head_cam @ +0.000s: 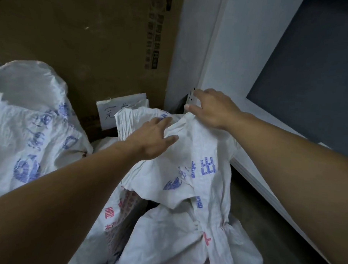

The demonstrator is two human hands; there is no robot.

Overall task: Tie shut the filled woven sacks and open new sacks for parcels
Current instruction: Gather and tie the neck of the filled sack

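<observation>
**In the corner by the cardboard box [83,38], two hands at the top of a white woven sack [198,153]**

On the crumpled upper part of that sack, which bore blue printed characters, the left hand [155,137] lay flat. Its fingers [165,120] were straight and a little spread, the thumb apart, gripping nothing. The right hand [212,107] was at the sack's raised top edge, with fingers stretched out and splayed wide. Whether its palm touched the cloth or hung just above it could not be told, since the hand hid the edge beneath it. The sack's mouth was folded and bunched, so whether it was open or closed was hard to make out.

Nearer the camera lay a red-printed sack [164,241], cut off by the bottom of the view. To the left bulged a filled sack [30,115] with blurred blue print, its far side out of frame. A handwritten paper note [110,114] leaned against the box, partly hidden behind the central sack, its writing only partly readable. A white wall [193,43] and a dark grey panel [311,68] stood to the right, above a strip of floor [245,204].
</observation>
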